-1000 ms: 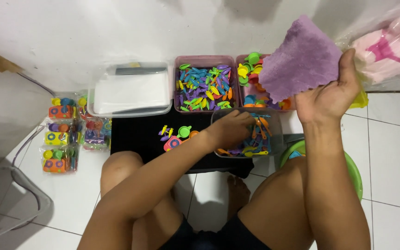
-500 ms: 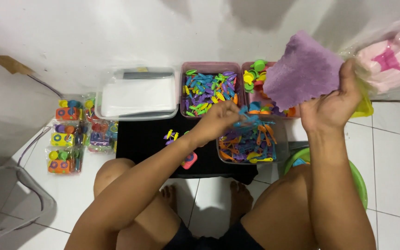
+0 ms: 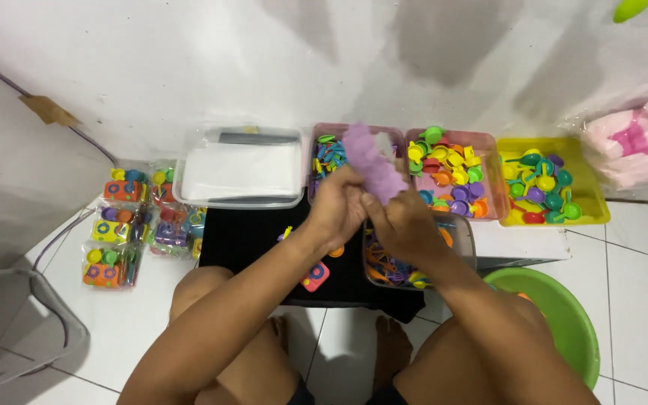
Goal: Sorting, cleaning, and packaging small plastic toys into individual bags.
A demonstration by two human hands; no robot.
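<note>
purple cloth, crumpled, upright, held above trays

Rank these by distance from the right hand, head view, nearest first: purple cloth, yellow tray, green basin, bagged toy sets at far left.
Measured from the right hand:
1. Purple cloth: held in the hand, just above it.
2. Green basin: lower right, beside the knee.
3. Yellow tray: right, against the wall. Close to the basin; this order is tentative.
4. Bagged toy sets: far left on the floor, clearly farthest.

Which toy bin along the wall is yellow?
The rightmost bin, beside the pink wrapped bundle. The two bins left of it are pink, and the lidded container at far left is clear.
</note>
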